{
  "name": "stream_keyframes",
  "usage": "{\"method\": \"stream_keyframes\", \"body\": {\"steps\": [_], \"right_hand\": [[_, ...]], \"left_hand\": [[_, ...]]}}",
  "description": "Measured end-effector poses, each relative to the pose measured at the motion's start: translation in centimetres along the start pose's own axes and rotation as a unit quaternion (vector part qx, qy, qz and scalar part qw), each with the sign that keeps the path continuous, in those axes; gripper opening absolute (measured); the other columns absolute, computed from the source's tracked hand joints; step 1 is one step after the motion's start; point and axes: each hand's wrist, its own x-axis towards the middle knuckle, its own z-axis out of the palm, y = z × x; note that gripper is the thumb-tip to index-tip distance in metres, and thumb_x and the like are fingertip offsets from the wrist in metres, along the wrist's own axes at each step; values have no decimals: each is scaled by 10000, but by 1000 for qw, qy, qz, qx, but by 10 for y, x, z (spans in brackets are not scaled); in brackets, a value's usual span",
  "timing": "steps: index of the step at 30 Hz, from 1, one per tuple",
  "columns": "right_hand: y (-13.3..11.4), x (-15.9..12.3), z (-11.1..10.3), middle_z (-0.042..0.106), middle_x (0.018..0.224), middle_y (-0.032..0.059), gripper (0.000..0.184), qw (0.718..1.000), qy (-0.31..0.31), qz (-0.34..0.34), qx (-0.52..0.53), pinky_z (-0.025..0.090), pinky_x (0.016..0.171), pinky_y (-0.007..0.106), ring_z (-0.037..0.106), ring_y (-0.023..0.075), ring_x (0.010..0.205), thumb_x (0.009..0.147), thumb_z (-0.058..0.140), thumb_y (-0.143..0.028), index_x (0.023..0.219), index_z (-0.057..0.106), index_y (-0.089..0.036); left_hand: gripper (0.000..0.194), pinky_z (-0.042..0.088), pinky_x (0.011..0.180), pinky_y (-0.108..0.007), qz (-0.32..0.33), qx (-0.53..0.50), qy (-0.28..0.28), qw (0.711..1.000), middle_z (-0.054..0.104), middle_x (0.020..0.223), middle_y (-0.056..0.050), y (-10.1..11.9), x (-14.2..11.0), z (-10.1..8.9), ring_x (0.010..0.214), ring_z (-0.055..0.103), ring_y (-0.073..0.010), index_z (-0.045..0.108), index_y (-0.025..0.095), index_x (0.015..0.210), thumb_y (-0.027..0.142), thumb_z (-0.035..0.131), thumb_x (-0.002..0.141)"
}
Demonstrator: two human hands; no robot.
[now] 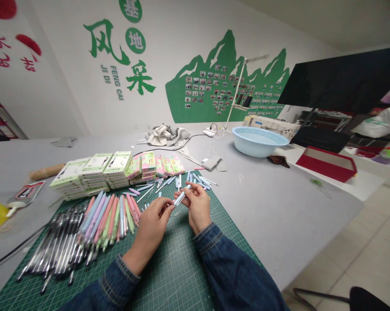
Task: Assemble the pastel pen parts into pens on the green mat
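Note:
Over the green cutting mat [182,263], I hold a light blue pen [179,199] slantwise between both hands. My right hand [199,207] pinches its upper end with thumb and fingers. At the lower end my left hand [152,224] is closed, thumb against forefinger. Just beyond my fingers lie loose blue pen barrels [199,179] and thin white refills [146,194]. Left of my left hand is a row of pastel pens [112,216] in pink, purple, green and blue. Farther left, black and clear pens [57,242] lie in a pile.
Stacked white-green boxes [97,164] and pink-green boxes [148,162] line the mat's far edge. Behind are a cloth heap [165,134] and a blue basin [260,142]. A red box [326,164] sits at right, a glue tube [26,193] at left.

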Motion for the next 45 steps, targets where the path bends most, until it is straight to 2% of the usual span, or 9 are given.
{"method": "stream_keyframes", "body": {"steps": [9,15,20,22,24,33,38,41,45], "right_hand": [[-2,0,-1,554,706,-61,345,999,4,-37,0,587,639,342,686,164,628,717,684,-213,1006,497,-219],[-5,0,-1,533,788,-53,257,994,-6,-85,-71,574,582,295,671,134,576,732,663,-214,927,495,-215],[-9,-1,-1,574,801,-34,340,984,-28,-117,-133,564,597,267,676,142,625,728,666,-214,1036,523,-227],[-9,-1,-1,585,793,-29,389,990,-41,-79,-108,567,617,283,683,155,642,719,675,-220,1075,517,-224],[-7,0,-1,594,803,-15,345,996,-41,-30,-77,569,625,297,689,167,650,715,678,-232,1029,538,-202],[0,3,-4,624,687,-8,272,998,12,55,25,577,629,334,699,200,650,674,690,-127,898,540,-168],[14,8,-10,638,624,32,136,980,48,162,101,580,650,313,693,186,663,752,568,-13,777,528,-140],[23,10,-12,644,634,54,174,964,56,223,134,577,664,277,681,158,661,789,493,32,724,526,-127],[29,9,-9,613,609,54,216,951,57,267,145,570,644,230,654,130,609,812,441,53,693,529,-105]], "left_hand": [[222,346,580,-251,-48,4,-11,999,517,645,29,-4,0,1,612,495,-148,607,216,900,409,527,824],[258,339,564,-234,-115,-72,-33,990,499,634,39,-10,1,4,601,479,-131,614,205,873,442,574,779],[354,221,422,-197,-216,-271,-43,937,383,563,69,-14,7,0,453,313,-74,593,166,841,509,564,758],[372,178,401,-188,-239,-325,-43,914,343,553,82,-15,10,-3,434,258,-58,582,157,843,514,586,738],[367,175,401,-181,-242,-328,-40,912,353,554,83,-14,12,-5,432,261,-50,577,154,843,497,619,718],[348,208,421,-199,-226,-253,-115,934,373,570,85,-14,5,-1,430,291,-63,579,178,883,500,574,751],[326,352,573,-234,-84,-78,-71,991,463,627,65,-13,4,-2,572,463,-118,574,228,1033,359,627,739],[326,390,635,-256,-14,-7,-48,999,552,726,34,-11,4,0,655,518,-144,575,258,1086,312,595,766],[206,409,668,-268,6,16,-28,999,630,864,-7,-7,8,1,732,552,-162,618,243,982,323,512,825]]}}
